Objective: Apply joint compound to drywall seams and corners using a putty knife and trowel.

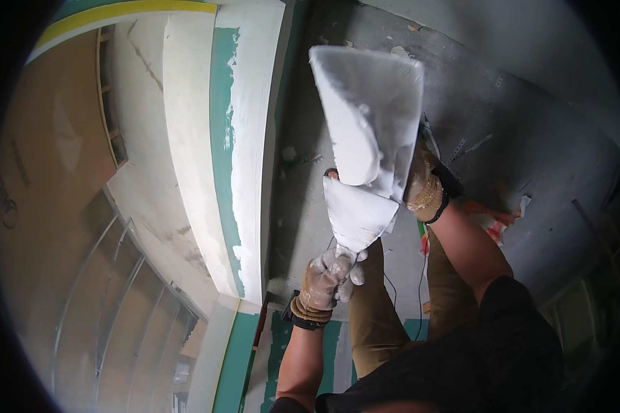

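My left hand, in a dusty work glove, is closed on the handle of a putty knife, whose blade is coated with white compound. My right hand, also gloved, holds a wide trowel from behind its blade, with its fingers mostly hidden. A thick smear of white compound lies on the trowel. The knife's blade overlaps the lower part of the trowel; I cannot tell whether they touch.
At the left runs a plasterboard edge, green with white patches, beside brown boards with metal framing. Below lies a grey floor with scraps, cables and an orange-and-white litter item near my legs.
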Demonstrator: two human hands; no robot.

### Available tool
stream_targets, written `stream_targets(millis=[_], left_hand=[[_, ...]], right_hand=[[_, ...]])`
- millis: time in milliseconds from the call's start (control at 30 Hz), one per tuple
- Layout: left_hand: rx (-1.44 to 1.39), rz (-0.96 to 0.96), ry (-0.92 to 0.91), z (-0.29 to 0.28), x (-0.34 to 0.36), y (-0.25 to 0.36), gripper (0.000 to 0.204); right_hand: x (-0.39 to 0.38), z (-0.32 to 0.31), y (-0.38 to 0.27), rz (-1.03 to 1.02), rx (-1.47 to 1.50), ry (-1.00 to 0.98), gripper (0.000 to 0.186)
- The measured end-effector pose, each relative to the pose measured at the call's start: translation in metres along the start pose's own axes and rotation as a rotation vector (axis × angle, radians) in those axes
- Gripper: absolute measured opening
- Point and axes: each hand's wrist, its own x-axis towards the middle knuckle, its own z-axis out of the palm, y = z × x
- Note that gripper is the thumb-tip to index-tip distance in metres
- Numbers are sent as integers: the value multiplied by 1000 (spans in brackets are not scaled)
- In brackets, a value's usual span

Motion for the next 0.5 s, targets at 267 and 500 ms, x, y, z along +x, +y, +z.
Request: stream_targets(millis=[267,500], left_hand=[[268,112,45,-44,-15,57,44],[73,422,109,-31,-8,71,60]], right_hand=[[-35,20,-98,-90,-1253,-279,26],[-54,-5,-53,20,-1492,106,47]])
